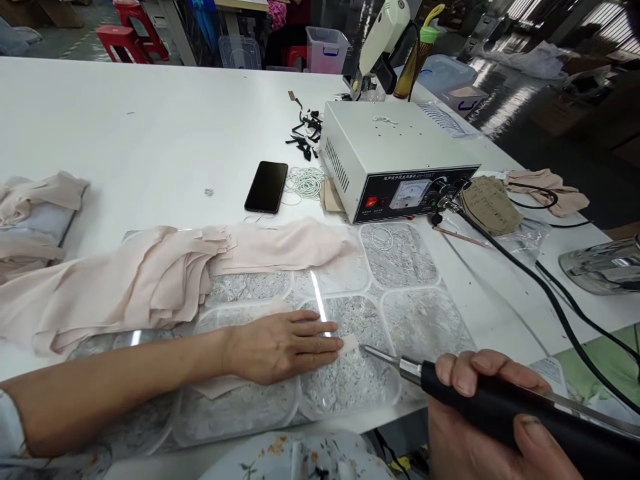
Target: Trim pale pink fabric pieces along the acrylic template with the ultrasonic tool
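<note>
Pale pink cloth piece (349,343) lies on the grey marbled mat (420,320) in front of me, mostly covered by my left hand (280,347); a short end pokes out past the fingertips, and more pink cloth shows under the wrist, though from this view I can't tell whether it is all one piece. I have the left palm down, fingers stretched out and lying nearly side by side, resting over the cloth and pinching nothing. My right hand (465,433) is wrapped firmly round a black-handled tool (450,390), fingers over the far side and thumb on the near side. The tool's metal tip (380,353) points left, just beside the exposed end of the cloth; whether the two touch, I can't judge.

Beyond my left forearm I see layered strips of pink cloth (170,273) across the back of the mat. Behind them a black phone (267,187) lies on the white table (150,120), near a loose coil of pale cord (306,182). To the right of the cord stands a metal control box (400,133), its red switch on the front panel, and a black cable (530,270) runs from that panel towards the right edge
</note>
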`<state>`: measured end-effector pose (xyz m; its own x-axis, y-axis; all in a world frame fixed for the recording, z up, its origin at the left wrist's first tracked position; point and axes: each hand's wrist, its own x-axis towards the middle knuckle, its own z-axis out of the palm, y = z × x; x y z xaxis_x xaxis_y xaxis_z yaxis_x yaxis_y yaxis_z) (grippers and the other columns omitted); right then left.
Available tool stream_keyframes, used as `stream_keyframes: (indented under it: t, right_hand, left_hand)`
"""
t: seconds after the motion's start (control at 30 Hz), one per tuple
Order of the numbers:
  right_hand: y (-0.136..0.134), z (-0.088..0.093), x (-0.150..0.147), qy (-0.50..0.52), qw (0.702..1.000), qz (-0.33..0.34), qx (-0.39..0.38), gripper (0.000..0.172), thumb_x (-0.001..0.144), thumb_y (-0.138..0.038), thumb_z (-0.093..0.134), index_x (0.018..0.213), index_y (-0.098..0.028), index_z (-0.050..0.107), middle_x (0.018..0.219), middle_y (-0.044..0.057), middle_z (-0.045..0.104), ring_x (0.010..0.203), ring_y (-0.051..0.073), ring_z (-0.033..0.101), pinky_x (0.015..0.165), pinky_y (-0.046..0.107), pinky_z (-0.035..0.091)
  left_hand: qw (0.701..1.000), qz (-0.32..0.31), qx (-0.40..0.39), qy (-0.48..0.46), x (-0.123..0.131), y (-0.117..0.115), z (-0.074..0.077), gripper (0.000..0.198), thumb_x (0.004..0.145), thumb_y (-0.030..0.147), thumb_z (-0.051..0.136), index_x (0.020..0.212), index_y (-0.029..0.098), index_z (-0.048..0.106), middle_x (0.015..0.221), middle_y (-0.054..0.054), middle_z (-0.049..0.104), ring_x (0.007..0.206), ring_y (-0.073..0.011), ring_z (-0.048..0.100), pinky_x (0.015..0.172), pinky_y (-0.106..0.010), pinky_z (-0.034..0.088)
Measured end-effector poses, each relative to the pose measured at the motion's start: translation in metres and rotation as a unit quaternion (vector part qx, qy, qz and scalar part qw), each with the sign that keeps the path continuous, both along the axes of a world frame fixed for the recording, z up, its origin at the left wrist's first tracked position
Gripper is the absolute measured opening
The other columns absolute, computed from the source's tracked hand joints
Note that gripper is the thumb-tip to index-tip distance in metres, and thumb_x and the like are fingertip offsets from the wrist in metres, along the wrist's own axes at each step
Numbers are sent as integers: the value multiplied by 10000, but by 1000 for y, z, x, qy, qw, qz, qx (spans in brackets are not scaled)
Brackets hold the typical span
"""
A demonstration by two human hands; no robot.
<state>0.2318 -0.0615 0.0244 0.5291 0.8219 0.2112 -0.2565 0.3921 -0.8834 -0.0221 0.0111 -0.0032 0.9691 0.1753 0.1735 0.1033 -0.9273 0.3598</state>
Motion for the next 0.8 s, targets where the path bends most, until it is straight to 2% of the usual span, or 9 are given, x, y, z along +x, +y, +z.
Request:
stream_keyframes:
  t: [0.23, 0.5, 0.8]
  right_hand:
    - [2, 0, -3, 24, 999, 22, 1, 162, 669, -269, 608, 807, -187, 593, 741, -5, 556, 562, 114, 496, 524, 300, 436]
    - [2, -2, 0, 12, 1000, 25, 8, 157, 682, -265, 579, 810, -175, 591, 742, 1, 551, 564, 110, 501, 529, 302, 441]
    - [4, -4, -2, 3, 999, 36, 17, 152, 690, -278, 595, 806, -179, 593, 756, 8, 540, 550, 108, 490, 508, 314, 446]
  left_hand:
    - [999, -5, 36, -8, 0, 1, -2, 399, 1034, 163, 280, 1315, 83, 552, 1411, -85, 497, 1396, -256, 347, 1157, -435, 319]
    - [999, 2, 43, 1, 0, 0, -1, 382, 1030, 169, 313, 1333, 106, 537, 1433, -98, 468, 1396, -245, 351, 1155, -423, 329]
    - [998, 0, 61, -16, 0, 0, -2, 374, 1031, 168, 326, 1328, 78, 535, 1426, -105, 476, 1380, -255, 378, 1137, -428, 351]
